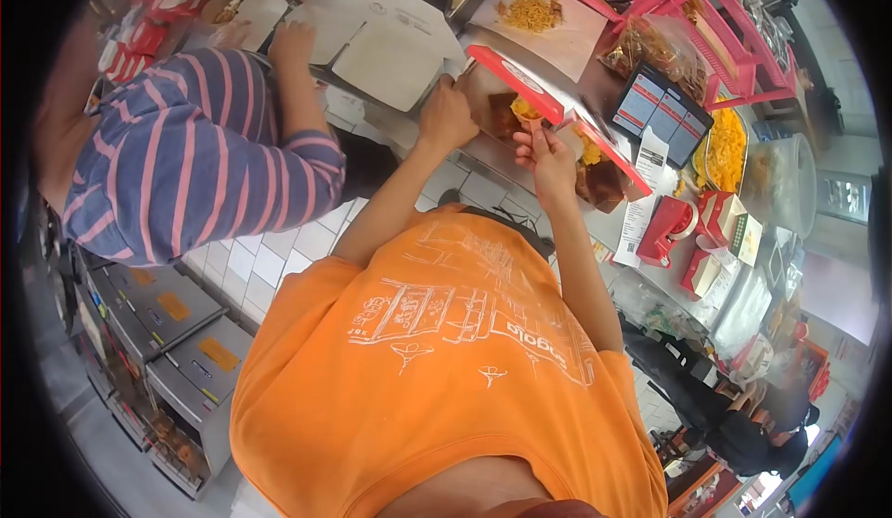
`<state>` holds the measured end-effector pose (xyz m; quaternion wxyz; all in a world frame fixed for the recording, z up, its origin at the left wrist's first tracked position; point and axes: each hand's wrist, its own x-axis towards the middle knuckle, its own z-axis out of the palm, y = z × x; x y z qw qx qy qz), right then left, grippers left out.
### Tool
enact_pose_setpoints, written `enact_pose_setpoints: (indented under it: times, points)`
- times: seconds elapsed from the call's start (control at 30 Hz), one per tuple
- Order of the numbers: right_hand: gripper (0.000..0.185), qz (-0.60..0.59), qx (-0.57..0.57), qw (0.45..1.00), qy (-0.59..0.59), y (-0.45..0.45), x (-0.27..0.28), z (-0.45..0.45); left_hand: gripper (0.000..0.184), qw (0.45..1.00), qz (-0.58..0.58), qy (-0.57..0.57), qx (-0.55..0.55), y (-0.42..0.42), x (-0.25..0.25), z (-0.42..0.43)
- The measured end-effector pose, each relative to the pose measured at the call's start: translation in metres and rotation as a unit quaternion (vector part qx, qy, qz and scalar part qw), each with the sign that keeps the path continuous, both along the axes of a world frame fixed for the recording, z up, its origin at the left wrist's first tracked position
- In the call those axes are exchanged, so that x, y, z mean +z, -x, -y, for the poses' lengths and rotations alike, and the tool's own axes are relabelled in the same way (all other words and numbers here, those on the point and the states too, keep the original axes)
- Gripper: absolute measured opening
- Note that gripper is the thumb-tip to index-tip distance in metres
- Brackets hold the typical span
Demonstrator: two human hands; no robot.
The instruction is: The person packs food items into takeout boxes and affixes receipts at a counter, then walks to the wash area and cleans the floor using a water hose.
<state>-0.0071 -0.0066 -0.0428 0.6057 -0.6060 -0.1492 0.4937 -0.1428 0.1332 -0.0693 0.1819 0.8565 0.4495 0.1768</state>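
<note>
Two food cartons with red lids stand at the counter edge in front of me. My left hand [448,115] is closed at the left side of the nearer carton [484,89], its fingers bent around the wall. My right hand [548,157] pinches a small yellow piece of food [525,109] just below the raised red lid [517,82]; the exact kind of food is too small to tell. Close by my right hand is the second carton [601,179], with brown sides and yellow food showing inside.
A tablet [661,112] stands behind the cartons, beside a paper receipt [641,202], a red tape dispenser [667,232] and a tray of yellow food [723,151]. Pink racks [743,35] hold bags. At left, a co-worker in a striped shirt [200,156] works by open white boxes [390,58].
</note>
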Motion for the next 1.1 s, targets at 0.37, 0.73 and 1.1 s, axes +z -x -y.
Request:
enact_pose_setpoints:
  times: [0.37, 0.73, 1.1]
  points:
    - [0.036, 0.084, -0.035, 0.996, 0.019, 0.018, 0.018, 0.003, 0.068, 0.995, -0.097, 0.021, 0.032, -0.016, -0.005, -0.008]
    - [0.036, 0.779, 0.163, 0.596, 0.103, 0.021, -0.023, -0.017, 0.032, 0.979, 0.176, 0.103, -0.009, 0.009, -0.018, -0.020]
    - [0.022, 0.376, -0.134, 0.916, 0.026, -0.020, 0.076, 0.114, 0.035, 0.974, 0.202, -0.030, -0.097, 0.076, -0.040, 0.091]
